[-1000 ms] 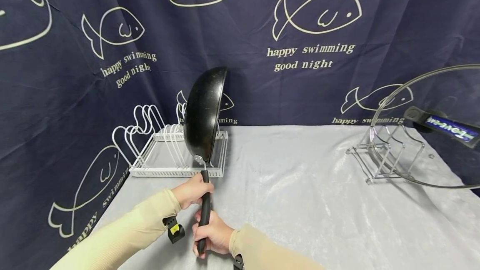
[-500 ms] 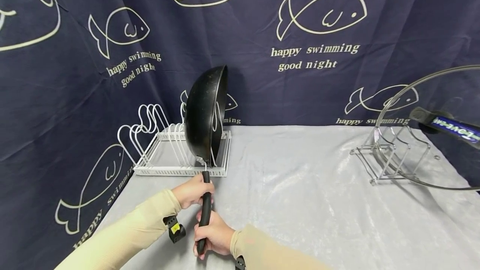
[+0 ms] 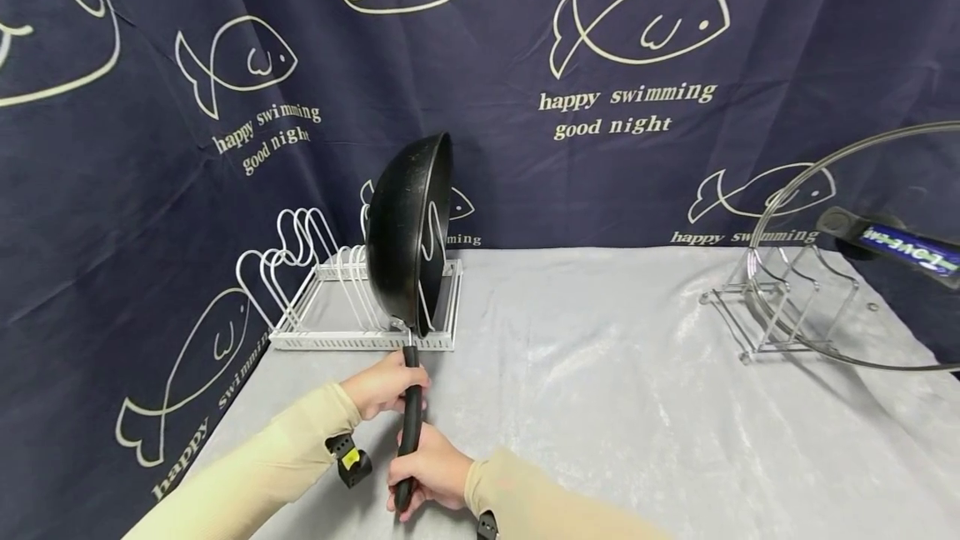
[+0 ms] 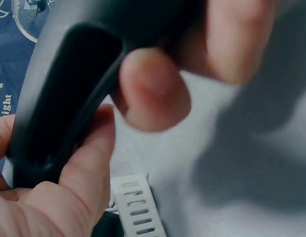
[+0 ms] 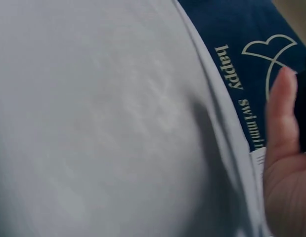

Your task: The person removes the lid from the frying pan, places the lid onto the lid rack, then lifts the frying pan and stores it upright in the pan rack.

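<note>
A black wok [image 3: 401, 232] stands on its side at the right end of the white wire rack [image 3: 322, 340], its hollow facing right. One white wire divider [image 3: 433, 232] shows in front of the wok's open side. My left hand [image 3: 381, 386] grips the black handle [image 3: 412, 419] close to the pan. Further down, my right hand [image 3: 435, 469] holds the handle near its end. Close up in the left wrist view, fingers lie along both sides of the dark handle [image 4: 88, 54]. The right wrist view catches only part of my right hand [image 5: 286, 177] at its edge.
On the right, a chrome wire rack [image 3: 780, 307] holds a large glass lid [image 3: 787, 190] upright, its black knob bearing a blue label. Several white dividers [image 3: 288, 265] rise left of the wok. A dark blue fish-print curtain [image 3: 510, 48] hangs behind the grey-covered table [image 3: 600, 407].
The wok has turned slightly, so more of its hollow and the divider before it now show. Both hands keep their grip on the handle. The head view has shifted slightly.
</note>
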A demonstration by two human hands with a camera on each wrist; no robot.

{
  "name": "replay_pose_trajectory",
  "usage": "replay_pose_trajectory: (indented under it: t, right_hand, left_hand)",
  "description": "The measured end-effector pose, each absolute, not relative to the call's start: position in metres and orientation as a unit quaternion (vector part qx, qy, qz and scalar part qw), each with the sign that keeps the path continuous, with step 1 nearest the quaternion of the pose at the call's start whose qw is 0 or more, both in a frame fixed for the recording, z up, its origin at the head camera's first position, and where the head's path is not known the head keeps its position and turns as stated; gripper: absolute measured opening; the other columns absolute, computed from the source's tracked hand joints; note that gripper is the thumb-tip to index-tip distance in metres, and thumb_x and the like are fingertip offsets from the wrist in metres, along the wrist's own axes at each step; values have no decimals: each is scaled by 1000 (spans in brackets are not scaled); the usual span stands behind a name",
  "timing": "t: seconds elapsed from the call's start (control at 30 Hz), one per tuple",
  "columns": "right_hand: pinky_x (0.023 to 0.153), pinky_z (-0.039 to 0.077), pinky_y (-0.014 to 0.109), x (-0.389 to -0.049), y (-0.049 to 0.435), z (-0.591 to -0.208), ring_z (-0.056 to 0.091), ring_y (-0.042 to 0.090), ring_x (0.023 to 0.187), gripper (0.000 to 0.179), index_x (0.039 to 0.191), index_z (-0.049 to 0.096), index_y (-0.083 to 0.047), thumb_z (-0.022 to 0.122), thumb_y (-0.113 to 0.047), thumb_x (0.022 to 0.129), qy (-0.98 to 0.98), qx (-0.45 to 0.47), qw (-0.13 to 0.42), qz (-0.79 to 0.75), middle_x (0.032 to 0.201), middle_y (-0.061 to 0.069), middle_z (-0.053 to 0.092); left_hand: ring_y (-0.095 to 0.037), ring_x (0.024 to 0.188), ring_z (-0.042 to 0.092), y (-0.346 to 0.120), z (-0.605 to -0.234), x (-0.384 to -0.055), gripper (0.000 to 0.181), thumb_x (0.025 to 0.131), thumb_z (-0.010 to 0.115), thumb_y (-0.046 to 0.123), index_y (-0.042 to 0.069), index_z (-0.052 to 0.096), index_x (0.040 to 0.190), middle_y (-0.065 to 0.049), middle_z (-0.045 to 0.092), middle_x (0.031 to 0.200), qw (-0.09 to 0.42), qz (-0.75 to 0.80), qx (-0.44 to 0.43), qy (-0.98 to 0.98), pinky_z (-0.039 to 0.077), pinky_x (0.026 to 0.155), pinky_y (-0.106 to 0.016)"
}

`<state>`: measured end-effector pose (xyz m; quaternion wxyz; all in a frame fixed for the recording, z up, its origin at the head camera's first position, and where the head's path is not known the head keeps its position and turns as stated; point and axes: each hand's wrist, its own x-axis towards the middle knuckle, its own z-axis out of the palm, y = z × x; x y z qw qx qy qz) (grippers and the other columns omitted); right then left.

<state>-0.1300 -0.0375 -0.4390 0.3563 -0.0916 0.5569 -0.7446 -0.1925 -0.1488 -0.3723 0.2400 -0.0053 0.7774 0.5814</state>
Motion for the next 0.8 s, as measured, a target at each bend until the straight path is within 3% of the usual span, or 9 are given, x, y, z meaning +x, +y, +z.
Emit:
replay_pose_trajectory:
  t: [0.1, 0.37, 0.47, 0.63, 0.7, 0.8]
  right_hand:
    - [38, 46, 21, -130, -35, -434, 56, 11, 42, 46, 112, 45, 1, 57, 0, 67, 616, -86, 331, -710, 56, 5, 56]
    - [34, 42, 24, -135, -22, -423, 52, 13, 41, 53, 117, 43, -6, 69, -5, 71, 718, -138, 276, -624, 56, 6, 60]
    - [35, 42, 24, -135, -17, -423, 52, 12, 42, 45, 112, 46, -7, 71, -9, 74, 731, -150, 266, -611, 58, 4, 60]
    - [42, 40, 21, -137, -2, -423, 53, 10, 44, 28, 95, 49, -10, 71, -16, 79, 762, -184, 227, -577, 59, -2, 54]
    - [46, 41, 20, -138, 9, -420, 54, 10, 47, 27, 98, 50, -8, 70, -18, 81, 779, -213, 206, -553, 60, -4, 53]
    - [56, 45, 21, -140, 29, -415, 56, 6, 55, 29, 106, 52, -6, 66, -20, 84, 812, -257, 158, -500, 69, -4, 59]
  left_hand:
    - [-13, 52, 52, -151, -370, -193, 14, 80, 54, 5, 2, 44, 88, -4, 50, 66, 234, 537, 11, 811, 50, 52, -26]
    - [-10, 43, 46, -154, -362, -191, 13, 83, 57, 11, 9, 46, 76, -1, 47, 51, 194, 437, 91, 874, 43, 43, -23]
    - [-9, 41, 42, -155, -360, -190, 15, 84, 57, 10, 8, 45, 75, 2, 43, 49, 180, 417, 121, 883, 37, 42, -22]
    - [-15, 55, 47, -156, -355, -183, 18, 85, 63, 18, 8, 50, 78, 0, 48, 62, 75, 275, 184, 941, 41, 53, -32]
    - [-17, 61, 48, -155, -352, -178, 18, 86, 64, 20, 10, 52, 79, -1, 49, 66, 24, 224, 190, 956, 42, 58, -35]
    - [-16, 55, 46, -150, -346, -171, 17, 86, 64, 19, 11, 52, 77, 2, 46, 59, -40, 194, 197, 960, 40, 51, -33]
